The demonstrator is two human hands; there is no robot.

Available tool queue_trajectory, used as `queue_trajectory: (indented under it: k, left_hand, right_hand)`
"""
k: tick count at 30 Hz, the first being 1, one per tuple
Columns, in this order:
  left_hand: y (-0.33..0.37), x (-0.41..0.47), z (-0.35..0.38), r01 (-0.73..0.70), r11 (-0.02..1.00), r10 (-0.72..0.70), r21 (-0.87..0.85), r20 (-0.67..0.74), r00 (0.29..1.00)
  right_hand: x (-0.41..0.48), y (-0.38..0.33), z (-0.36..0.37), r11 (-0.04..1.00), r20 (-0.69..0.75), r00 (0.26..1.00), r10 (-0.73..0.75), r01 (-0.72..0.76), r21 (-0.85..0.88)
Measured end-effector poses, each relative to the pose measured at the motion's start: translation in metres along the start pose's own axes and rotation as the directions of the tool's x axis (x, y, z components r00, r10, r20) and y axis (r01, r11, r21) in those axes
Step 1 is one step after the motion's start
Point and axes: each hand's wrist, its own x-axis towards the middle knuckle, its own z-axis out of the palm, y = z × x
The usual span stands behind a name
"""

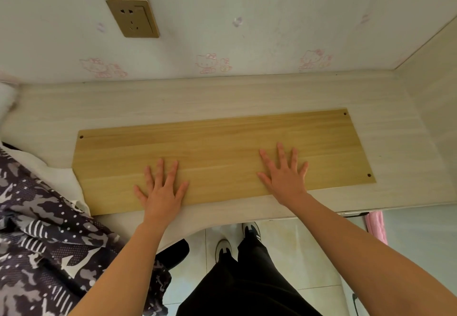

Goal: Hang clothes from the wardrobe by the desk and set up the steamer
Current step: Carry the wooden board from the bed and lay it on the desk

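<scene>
I look down at a pale wood-grain desk (173, 98) set against the wall. A yellow wooden board (217, 142) with small holes near its corners lies flat on it. My left hand (162, 192) rests palm down on the board's near left part, fingers spread. My right hand (284, 175) lies flat on the board's right part, fingers spread too. Neither hand holds anything. No steamer, hanger or wardrobe is in view.
A dark patterned cloth with white dots and stripes (44, 236) is heaped at the left, over the desk's edge. A gold wall socket (132, 16) sits above the desk. A pink towel (376, 226) hangs at the right. Below are my black trousers and shoes on a tiled floor.
</scene>
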Motion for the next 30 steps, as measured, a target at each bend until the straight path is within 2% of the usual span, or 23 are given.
queue_trajectory:
  k: [14,23,30]
  left_hand:
    - [0.012,-0.003,-0.003,-0.039,0.999,0.041,0.022,-0.055,0.998]
    - [0.049,-0.032,0.014,-0.295,0.942,0.311,0.162,-0.086,0.946]
    - [0.091,-0.076,0.024,-0.486,0.854,0.506,0.187,-0.079,0.859]
  right_hand:
    - [-0.024,-0.001,0.001,0.996,-0.037,0.999,0.010,-0.007,0.084]
    - [-0.082,0.002,0.016,0.972,-0.031,0.999,0.021,-0.013,0.234]
    - [-0.143,0.022,0.031,0.968,-0.061,0.996,0.068,-0.051,0.247]
